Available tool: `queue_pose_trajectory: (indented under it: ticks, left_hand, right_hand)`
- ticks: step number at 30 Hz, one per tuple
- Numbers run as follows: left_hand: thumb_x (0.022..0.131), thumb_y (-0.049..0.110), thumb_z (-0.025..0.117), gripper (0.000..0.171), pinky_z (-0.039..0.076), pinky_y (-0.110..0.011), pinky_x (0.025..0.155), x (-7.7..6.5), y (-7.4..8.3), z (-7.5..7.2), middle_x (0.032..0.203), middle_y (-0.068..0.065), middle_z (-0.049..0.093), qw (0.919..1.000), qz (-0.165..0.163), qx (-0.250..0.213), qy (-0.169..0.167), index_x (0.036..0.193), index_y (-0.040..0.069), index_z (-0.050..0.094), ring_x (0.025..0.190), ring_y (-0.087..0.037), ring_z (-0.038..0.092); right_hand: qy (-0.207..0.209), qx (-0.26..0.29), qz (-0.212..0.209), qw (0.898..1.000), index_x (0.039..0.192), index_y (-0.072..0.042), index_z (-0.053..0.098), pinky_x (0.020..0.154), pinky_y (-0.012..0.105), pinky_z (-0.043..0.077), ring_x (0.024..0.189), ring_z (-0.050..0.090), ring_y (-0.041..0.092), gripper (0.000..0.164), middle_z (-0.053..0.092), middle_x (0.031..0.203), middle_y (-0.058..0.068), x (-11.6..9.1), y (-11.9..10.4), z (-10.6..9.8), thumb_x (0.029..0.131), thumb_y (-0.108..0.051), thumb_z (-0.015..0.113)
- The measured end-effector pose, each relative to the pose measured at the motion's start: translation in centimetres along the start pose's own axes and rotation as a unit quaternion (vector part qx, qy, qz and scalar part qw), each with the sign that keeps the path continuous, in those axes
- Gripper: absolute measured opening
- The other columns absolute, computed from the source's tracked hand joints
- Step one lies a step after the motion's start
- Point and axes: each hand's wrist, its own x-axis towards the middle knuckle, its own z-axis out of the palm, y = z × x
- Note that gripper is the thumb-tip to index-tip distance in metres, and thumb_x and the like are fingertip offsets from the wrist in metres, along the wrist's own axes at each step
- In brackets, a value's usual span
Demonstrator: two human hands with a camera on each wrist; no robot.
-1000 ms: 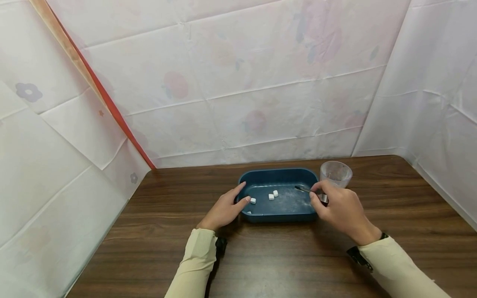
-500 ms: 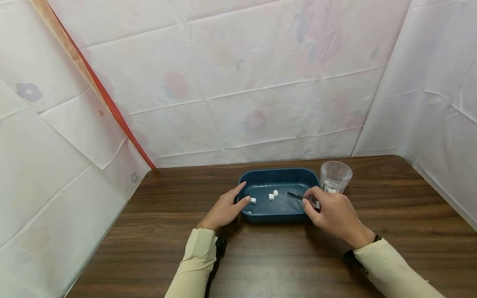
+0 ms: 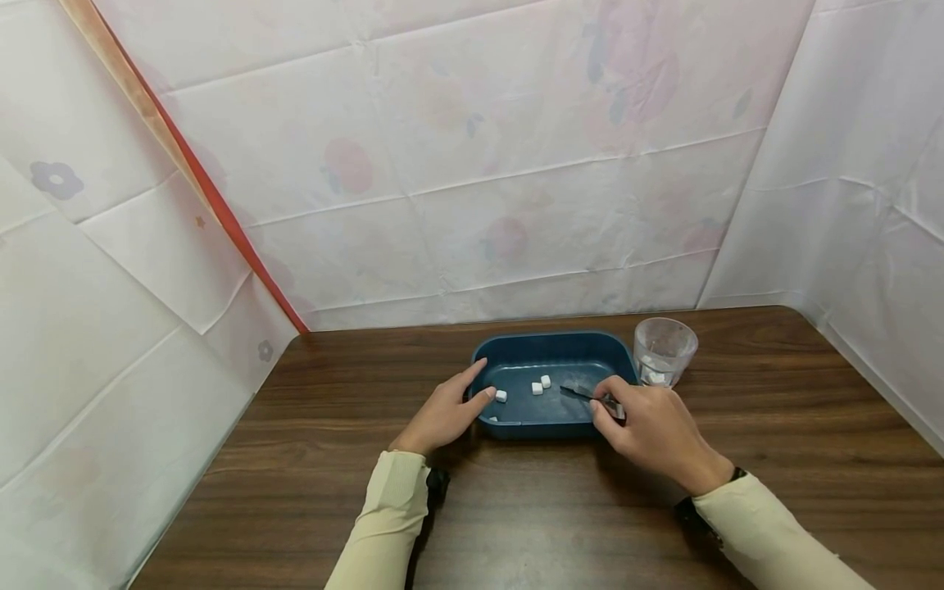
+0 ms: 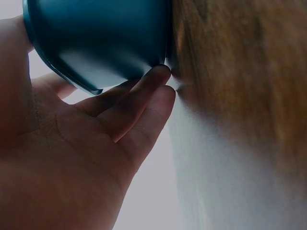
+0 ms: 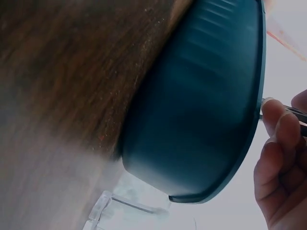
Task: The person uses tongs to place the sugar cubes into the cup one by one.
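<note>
A dark blue tray point(image 3: 546, 411) stands on the table, with several small white cubes point(image 3: 537, 389) in its left half. My left hand point(image 3: 445, 416) grips the tray's left end, thumb over the rim; the left wrist view shows its fingers point(image 4: 139, 105) against the outer wall. Between the thumb and fingers of my right hand point(image 3: 656, 430) is a pair of dark tweezers point(image 3: 578, 394). Their tips point left, low inside the tray, a little right of two cubes lying together. In the right wrist view the tweezers point(image 5: 298, 115) show two arms above the rim.
Close behind the tray's right end stands a clear cup point(image 3: 666, 342) with white pieces at its bottom. The wooden table point(image 3: 332, 393) meets a white patterned sheet point(image 3: 472, 205) at the back, with more sheeting on both sides.
My right hand has moved left and slightly down with the tweezers, bringing the tips closer to the paired cubes and uncovering the cup. My left hand and the tray stay put.
</note>
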Motion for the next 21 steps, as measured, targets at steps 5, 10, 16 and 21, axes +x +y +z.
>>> queue_pose_trajectory:
  ticks: [5,10,16,21]
  left_hand:
    - [0.103,0.05,0.053,0.068,0.033,-0.053,0.113,-0.05,0.05,0.02,0.159,-0.006,0.035,1.0,0.002,-0.001,0.002,0.16,0.021,0.03,0.145,-0.027,0.034]
    - [0.103,0.05,0.051,0.067,0.033,-0.051,0.114,0.01,-0.02,0.1,0.159,-0.003,0.034,1.0,-0.006,0.003,0.001,0.16,0.022,0.029,0.145,-0.025,0.033]
    - [0.103,0.05,0.052,0.068,0.033,-0.05,0.114,0.02,-0.1,0.15,0.159,-0.001,0.034,1.0,-0.009,0.004,0.001,0.16,0.022,0.029,0.145,-0.023,0.033]
    - [0.103,0.048,0.052,0.067,0.033,-0.051,0.114,0.06,-0.08,0.02,0.159,-0.003,0.034,1.0,-0.005,0.004,0.001,0.16,0.022,0.029,0.145,-0.025,0.033]
  right_hand:
    - [0.002,-0.004,-0.009,1.0,0.09,-0.016,0.065,0.042,0.016,0.024,0.046,0.025,-0.009,0.009,0.04,0.056,-0.021,-0.03,-0.14,0.33,0.084,-0.015,0.071]
    - [0.004,-0.003,-0.008,1.0,0.09,-0.016,0.065,0.041,0.016,0.022,0.045,0.024,-0.009,0.008,0.038,0.056,-0.021,0.04,-0.25,0.55,0.084,-0.015,0.07]
    - [0.001,0.0,-0.006,1.0,0.091,-0.015,0.065,0.041,0.016,0.02,0.045,0.021,-0.009,0.008,0.035,0.056,-0.022,0.17,-0.35,0.7,0.085,-0.014,0.07]
    - [0.004,0.002,-0.004,1.0,0.092,-0.014,0.065,0.04,0.016,0.019,0.045,0.02,-0.009,0.009,0.033,0.056,-0.022,0.47,-0.32,0.94,0.085,-0.013,0.07]
